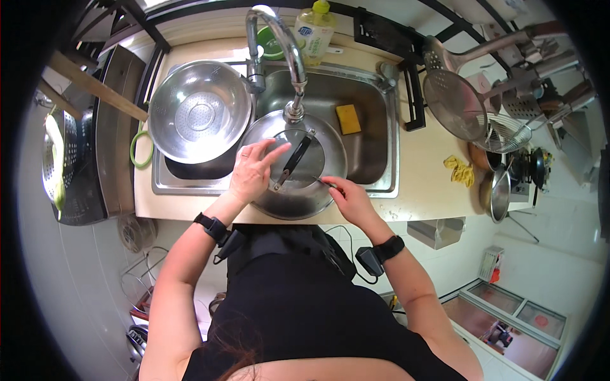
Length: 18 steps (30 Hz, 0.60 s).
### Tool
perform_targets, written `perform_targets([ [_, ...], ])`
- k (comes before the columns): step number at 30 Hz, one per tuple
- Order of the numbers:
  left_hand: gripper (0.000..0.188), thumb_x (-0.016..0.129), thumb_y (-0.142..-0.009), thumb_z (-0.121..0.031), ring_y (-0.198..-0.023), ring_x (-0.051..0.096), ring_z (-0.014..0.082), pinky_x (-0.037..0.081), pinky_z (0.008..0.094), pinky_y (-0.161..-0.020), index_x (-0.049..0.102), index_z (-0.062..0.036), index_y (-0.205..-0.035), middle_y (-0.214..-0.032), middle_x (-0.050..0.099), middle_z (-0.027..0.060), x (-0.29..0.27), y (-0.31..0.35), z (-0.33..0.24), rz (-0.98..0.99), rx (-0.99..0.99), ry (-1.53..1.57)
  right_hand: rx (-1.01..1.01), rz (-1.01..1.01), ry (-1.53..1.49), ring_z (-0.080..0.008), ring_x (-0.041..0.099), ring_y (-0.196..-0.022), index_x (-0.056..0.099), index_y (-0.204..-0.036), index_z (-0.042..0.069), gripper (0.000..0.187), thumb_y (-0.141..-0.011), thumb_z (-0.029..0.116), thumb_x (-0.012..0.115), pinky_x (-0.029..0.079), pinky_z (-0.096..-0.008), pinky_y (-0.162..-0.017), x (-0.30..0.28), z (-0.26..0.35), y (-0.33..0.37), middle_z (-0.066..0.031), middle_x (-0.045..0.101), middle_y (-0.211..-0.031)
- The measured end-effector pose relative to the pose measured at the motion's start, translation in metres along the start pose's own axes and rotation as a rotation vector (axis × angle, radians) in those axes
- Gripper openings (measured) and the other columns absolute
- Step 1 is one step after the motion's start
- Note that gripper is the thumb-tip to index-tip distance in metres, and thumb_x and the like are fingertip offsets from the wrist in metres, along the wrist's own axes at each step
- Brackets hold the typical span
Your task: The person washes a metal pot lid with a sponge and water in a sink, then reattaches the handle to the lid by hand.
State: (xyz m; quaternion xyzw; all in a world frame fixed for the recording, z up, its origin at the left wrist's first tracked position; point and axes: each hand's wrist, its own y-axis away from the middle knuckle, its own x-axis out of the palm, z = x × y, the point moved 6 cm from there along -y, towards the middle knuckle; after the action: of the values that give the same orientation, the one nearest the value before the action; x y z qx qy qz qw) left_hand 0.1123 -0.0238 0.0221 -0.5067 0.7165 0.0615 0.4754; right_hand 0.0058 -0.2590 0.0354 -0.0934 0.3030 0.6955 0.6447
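A round silvery pot lid (295,202) lies over the near edge of the sink, in front of me. Across its middle runs a black bar handle (295,159) with metal ends. My left hand (253,170) hovers over the lid's left side, fingers spread beside the handle and nothing in them. At the lid's right side, my right hand (353,200) pinches a small, thin, dark-handled tool (327,184); its tip points toward the lid, and its kind is too small to tell. The chrome faucet (293,54) arches above the far side of the lid.
Left of the lid, a perforated steel colander (200,114) sits over the smaller basin. A yellow sponge (347,119) rests in the steel sink (375,152). Behind stand a soap bottle (316,35) and a green bowl (270,44). Strainers (454,105) hang at right, above a yellow cloth (459,171).
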Motion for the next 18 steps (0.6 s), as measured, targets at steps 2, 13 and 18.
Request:
perform_targets([
  [2,0.065,0.063,-0.078,0.0,-0.114,0.058,0.0286,0.043,0.0437,-0.105,0.062,-0.0248,-0.138,-0.139,0.053,0.0061,0.007,-0.01,-0.012,0.228,0.263,-0.175,-0.135,-0.034,0.02,-0.037,0.068,-0.093,0.067,-0.124,0.008,0.028,-0.097,0.011,0.059,0.054,-0.0412,-0.082,0.004,-0.003,-0.001,-0.0175,0.071,-0.106],
  [13,0.03,0.067,-0.074,-0.001,-0.131,0.053,0.0298,0.042,0.0449,-0.112,0.064,-0.008,-0.103,-0.159,0.039,0.0096,0.029,-0.031,-0.045,0.551,0.451,-0.023,-0.301,-0.232,0.135,-0.0352,0.068,-0.094,0.069,-0.124,0.013,0.031,-0.094,0.011,0.06,0.054,-0.0426,-0.081,-0.032,-0.008,-0.085,-0.0158,0.07,-0.103],
  [18,0.025,0.064,-0.077,0.0,-0.135,0.051,0.0308,0.04,0.0482,-0.115,0.063,-0.0052,-0.101,-0.157,0.042,0.0131,0.03,-0.028,-0.049,0.53,0.424,0.021,-0.263,-0.184,0.213,-0.0364,0.068,-0.091,0.071,-0.123,0.016,0.03,-0.094,0.013,0.062,0.055,-0.0449,-0.077,-0.021,-0.01,-0.106,-0.0147,0.069,-0.098],
])
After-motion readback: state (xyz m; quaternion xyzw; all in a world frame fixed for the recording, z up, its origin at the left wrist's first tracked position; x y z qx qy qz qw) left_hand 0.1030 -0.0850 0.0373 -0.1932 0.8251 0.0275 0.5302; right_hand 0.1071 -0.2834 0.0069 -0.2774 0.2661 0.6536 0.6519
